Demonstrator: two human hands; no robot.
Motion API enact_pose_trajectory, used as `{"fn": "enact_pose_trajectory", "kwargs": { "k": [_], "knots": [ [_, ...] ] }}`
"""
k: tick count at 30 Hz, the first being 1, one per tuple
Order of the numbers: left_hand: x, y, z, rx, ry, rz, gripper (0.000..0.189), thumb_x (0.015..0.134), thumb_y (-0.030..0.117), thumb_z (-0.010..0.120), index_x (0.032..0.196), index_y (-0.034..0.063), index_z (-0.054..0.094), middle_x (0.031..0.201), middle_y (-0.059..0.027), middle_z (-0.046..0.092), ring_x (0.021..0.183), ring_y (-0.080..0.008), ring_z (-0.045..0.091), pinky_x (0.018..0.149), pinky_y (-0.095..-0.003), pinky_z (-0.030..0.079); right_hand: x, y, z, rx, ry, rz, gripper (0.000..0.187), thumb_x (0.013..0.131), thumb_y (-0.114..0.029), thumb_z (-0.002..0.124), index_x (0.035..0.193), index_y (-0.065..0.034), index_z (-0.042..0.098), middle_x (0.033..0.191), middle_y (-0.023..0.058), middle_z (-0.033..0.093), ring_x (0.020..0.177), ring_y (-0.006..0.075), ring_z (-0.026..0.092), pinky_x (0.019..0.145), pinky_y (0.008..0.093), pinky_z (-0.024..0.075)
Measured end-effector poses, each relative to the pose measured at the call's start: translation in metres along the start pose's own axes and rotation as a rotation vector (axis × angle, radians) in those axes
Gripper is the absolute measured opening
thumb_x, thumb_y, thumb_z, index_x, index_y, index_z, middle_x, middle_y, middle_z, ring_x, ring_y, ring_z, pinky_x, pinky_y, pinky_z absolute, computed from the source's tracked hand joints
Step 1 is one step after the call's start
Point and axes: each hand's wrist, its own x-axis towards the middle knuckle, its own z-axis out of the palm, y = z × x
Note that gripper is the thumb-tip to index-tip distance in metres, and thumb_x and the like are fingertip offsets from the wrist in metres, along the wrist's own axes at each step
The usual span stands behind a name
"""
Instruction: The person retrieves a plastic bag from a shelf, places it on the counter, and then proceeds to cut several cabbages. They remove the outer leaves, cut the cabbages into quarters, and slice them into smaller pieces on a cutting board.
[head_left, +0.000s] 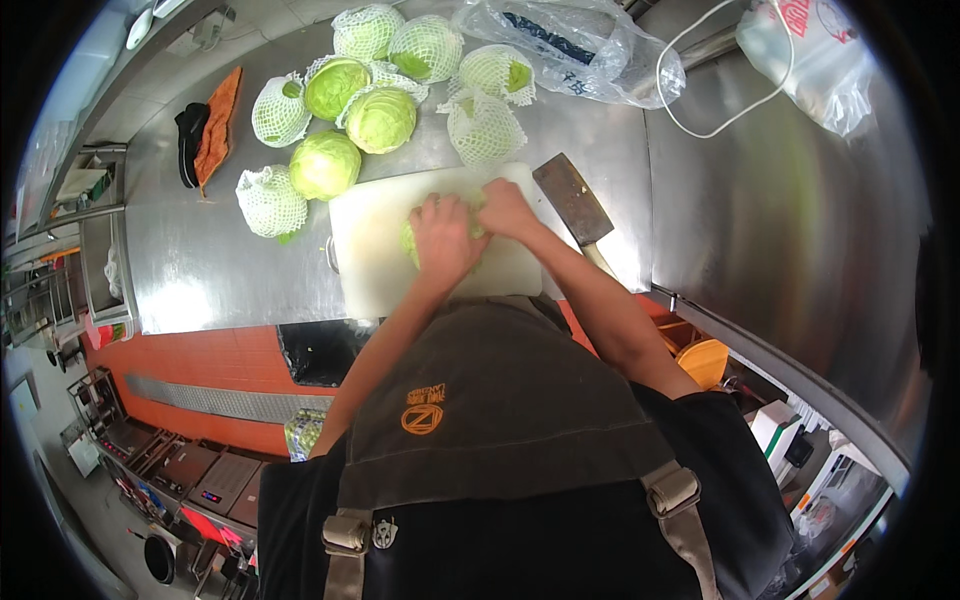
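Note:
On a white cutting board (373, 274) lies a pale green cabbage (409, 245), mostly covered by my hands. My left hand (448, 236) grips it from above, fingers spread over its top. At its far right side, the slightly blurred fingers of my right hand (507, 210) are curled against the cabbage; their exact hold is partly hidden. A cleaver (574, 199) with a dark, stained blade rests along the board's right edge, its pale handle towards me. Just beyond the board sits an empty-looking white foam net (486, 133).
Bare cabbages (325, 165) and net-wrapped cabbages (271, 201) crowd the steel table (225, 277) beyond and left of the board. A clear plastic bag (570, 52) lies at the back. An orange cloth (219, 124) is at far left; a white cable (682, 124) loops at right.

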Motion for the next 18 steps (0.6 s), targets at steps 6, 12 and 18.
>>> {"fn": "enact_pose_trajectory", "kwargs": {
  "k": [6,12,18],
  "knots": [
    [-0.013,-0.031,-0.01,-0.157,0.005,-0.091,0.04,0.075,0.027,0.084,0.107,0.0067,0.07,0.115,-0.0124,0.068,0.115,-0.0348,0.059,0.096,-0.0479,0.045,-0.028,0.021,-0.035,1.1,-0.145,0.448,0.019,0.082,0.011,0.062,0.098,0.0045,0.07,0.098,0.0135,0.068,0.077,0.0257,0.068,0.062,0.0368,0.0554],
    [-0.025,-0.087,-0.017,-0.437,0.059,-0.223,0.03,0.084,0.02,0.079,0.107,0.0034,0.069,0.109,-0.0179,0.069,0.107,-0.0389,0.063,0.095,-0.0473,0.049,-0.037,0.04,-0.053,1.648,-0.006,0.347,0.028,0.087,0.001,0.066,0.115,0.0023,0.063,0.1,0.0152,0.065,0.078,0.0284,0.063,0.066,0.0381,0.0521],
    [-0.024,-0.063,-0.015,-0.302,0.161,-0.168,0.038,0.085,0.029,0.08,0.112,0.0048,0.069,0.114,-0.0165,0.069,0.112,-0.0395,0.063,0.102,-0.0466,0.047,-0.049,-0.118,-0.068,1.411,-0.231,0.014,0.031,0.091,-0.008,0.068,0.119,0.0038,0.063,0.106,0.0149,0.069,0.087,0.0247,0.068,0.074,0.0372,0.0561]
  ]
}}
